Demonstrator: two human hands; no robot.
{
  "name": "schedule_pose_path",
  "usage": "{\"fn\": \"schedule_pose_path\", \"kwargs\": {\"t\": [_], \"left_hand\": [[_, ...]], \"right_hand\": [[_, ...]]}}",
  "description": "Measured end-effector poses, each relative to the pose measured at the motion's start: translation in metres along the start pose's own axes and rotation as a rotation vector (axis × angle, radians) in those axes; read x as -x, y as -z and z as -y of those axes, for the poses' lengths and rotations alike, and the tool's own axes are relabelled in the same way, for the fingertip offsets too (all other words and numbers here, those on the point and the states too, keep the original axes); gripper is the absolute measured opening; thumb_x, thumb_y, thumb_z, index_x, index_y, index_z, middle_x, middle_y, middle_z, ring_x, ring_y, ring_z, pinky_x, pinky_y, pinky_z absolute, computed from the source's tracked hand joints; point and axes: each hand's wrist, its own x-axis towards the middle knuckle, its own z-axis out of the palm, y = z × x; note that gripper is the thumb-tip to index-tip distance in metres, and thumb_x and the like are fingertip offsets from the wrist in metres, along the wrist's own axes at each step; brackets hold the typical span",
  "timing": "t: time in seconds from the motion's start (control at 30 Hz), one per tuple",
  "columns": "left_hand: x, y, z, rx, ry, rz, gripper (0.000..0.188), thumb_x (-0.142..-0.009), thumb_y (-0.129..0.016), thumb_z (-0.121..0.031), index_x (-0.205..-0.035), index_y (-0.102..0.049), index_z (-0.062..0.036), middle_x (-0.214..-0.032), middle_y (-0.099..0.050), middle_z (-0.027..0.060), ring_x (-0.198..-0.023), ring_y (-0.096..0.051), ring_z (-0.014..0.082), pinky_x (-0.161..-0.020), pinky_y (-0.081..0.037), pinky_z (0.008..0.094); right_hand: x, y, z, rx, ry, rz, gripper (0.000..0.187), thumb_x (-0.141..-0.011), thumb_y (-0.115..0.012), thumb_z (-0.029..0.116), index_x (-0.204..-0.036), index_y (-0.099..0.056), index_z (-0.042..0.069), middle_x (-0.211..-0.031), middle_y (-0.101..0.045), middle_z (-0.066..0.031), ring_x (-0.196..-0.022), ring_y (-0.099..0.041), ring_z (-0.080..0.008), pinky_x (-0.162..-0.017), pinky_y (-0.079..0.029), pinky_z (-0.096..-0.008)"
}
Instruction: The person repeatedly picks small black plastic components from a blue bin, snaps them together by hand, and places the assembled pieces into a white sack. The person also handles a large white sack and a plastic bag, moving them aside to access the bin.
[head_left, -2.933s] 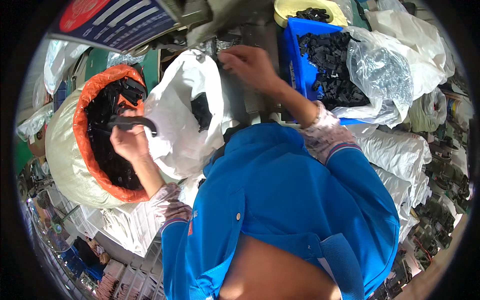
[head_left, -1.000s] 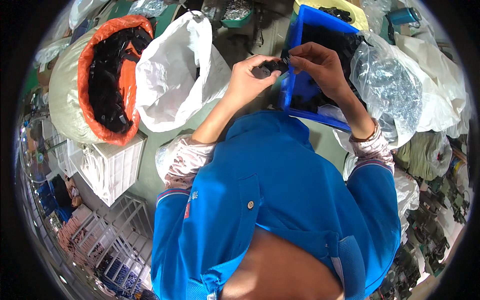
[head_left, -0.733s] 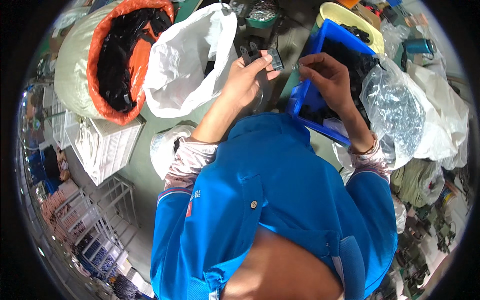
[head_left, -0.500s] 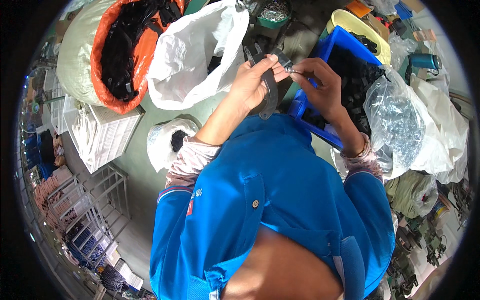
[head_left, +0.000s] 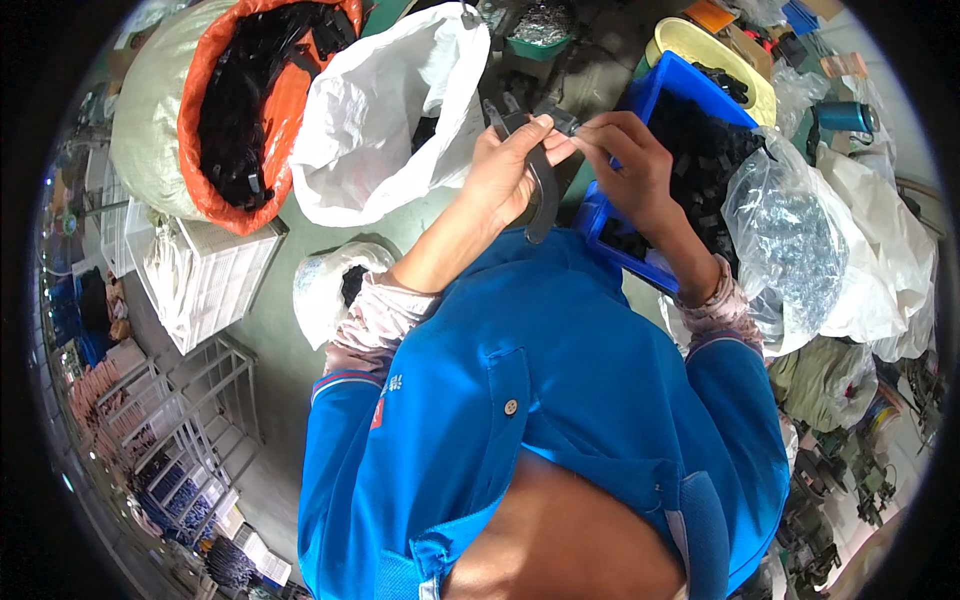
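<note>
My left hand (head_left: 503,168) is closed on a dark grey curved lever-like part (head_left: 544,205). Its long arm bends down past my palm, and its forked end sticks out above my fingers. A small dark block (head_left: 554,114) projects from that part beyond my left thumb. With thumb and fingertips pinched together, my right hand (head_left: 635,165) holds a small metal spring (head_left: 570,128) against the block's right end. The fingertips cover most of the spring, so I cannot tell how far it sits in the block.
Just right of my hands stands a blue bin (head_left: 668,85) of black parts, with a yellow tub (head_left: 700,38) behind it. To the left are a white sack (head_left: 340,130) and an orange-lined sack (head_left: 190,150). A green bowl (head_left: 535,48) of small metal pieces lies ahead.
My right fingers have shifted slightly left and up against the block, and less of the spring shows. My left hand keeps its grip, with the lever part slightly lower.
</note>
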Motion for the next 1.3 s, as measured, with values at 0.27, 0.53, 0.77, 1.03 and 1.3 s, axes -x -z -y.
{"fn": "schedule_pose_path", "kwargs": {"t": [0.27, 0.53, 0.77, 1.03, 1.3], "left_hand": [[-0.004, 0.022, -0.032, -0.476, 0.138, 0.204, 0.018, -0.089, -0.068, -0.007, -0.101, -0.058, 0.0036, -0.091, -0.065, 0.0124, -0.081, -0.067, 0.0199, -0.078, -0.061, 0.0369], [-0.009, 0.007, -0.009, -0.545, 0.136, 0.199, 0.017, -0.088, -0.069, -0.002, -0.102, -0.06, 0.0036, -0.094, -0.066, 0.0112, -0.08, -0.068, 0.0185, -0.076, -0.061, 0.0357], [-0.018, 0.017, -0.003, -0.623, 0.046, 0.249, 0.01, -0.086, -0.068, 0.002, -0.094, -0.063, 0.0033, -0.09, -0.067, 0.0091, -0.079, -0.068, 0.0174, -0.076, -0.06, 0.0332], [-0.029, 0.02, -0.013, -1.014, -0.395, 0.267, 0.016, -0.082, -0.072, -0.003, -0.097, -0.068, 0.0019, -0.095, -0.069, 0.0072, -0.081, -0.068, 0.0132, -0.076, -0.052, 0.0242], [-0.04, 0.031, -0.02, -1.187, -0.562, 0.326, 0.013, -0.086, -0.071, -0.004, -0.096, -0.067, 0.0032, -0.087, -0.07, 0.0069, -0.079, -0.068, 0.0114, -0.073, -0.054, 0.0241]], "right_hand": [[-0.004, 0.003, 0.015, -0.262, -0.361, 0.178, 0.058, -0.075, -0.082, 0.024, -0.125, -0.058, 0.006, -0.105, -0.064, -0.0145, -0.091, -0.064, -0.0234, -0.076, -0.054, -0.034], [0.027, -0.02, -0.005, -0.034, -0.368, -0.088, 0.069, -0.069, -0.084, 0.019, -0.127, -0.052, 0.002, -0.106, -0.057, -0.017, -0.084, -0.061, -0.0298, -0.073, -0.053, -0.0373], [0.026, -0.009, 0.006, -0.256, -0.501, -0.067, 0.057, -0.074, -0.081, 0.011, -0.123, -0.054, 0.0, -0.099, -0.061, -0.0141, -0.076, -0.064, -0.0208, -0.066, -0.053, -0.0329], [0.027, -0.006, -0.01, -0.766, -0.846, -0.178, 0.038, -0.087, -0.071, 0.009, -0.119, -0.058, -0.005, -0.101, -0.068, -0.0147, -0.087, -0.067, -0.0178, -0.078, -0.055, -0.0308], [0.028, -0.009, -0.023, -1.169, -0.972, -0.124, 0.032, -0.088, -0.068, 0.005, -0.116, -0.057, -0.006, -0.1, -0.068, -0.0166, -0.089, -0.069, -0.0241, -0.082, -0.056, -0.033]]}}
